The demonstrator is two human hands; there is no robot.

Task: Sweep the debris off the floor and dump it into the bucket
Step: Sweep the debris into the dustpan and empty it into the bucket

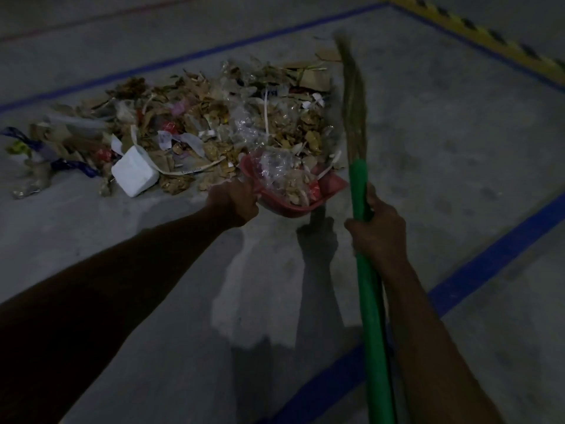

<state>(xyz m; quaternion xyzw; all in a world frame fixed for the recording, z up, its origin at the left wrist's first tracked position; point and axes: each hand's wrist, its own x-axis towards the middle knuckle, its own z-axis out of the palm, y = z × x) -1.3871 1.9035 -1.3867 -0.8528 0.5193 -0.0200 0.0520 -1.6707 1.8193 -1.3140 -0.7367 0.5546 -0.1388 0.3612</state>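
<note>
**SCOOPING STEP: DUSTPAN PART-LOADED**

Debris pile [195, 127]: heaped on floor [458, 154], mostly uncollected.
Dustpan [290, 197]: red, holds scraps, at pile's near edge.
Left hand [232, 203]: arm outstretched, fingers curled round dustpan's edge.
Right hand [379, 231]: wraps green broom [367, 286] handle, bristles beside pile.
Bucket: out of view.
Next, probably: needs pan kept level for carrying.
</note>
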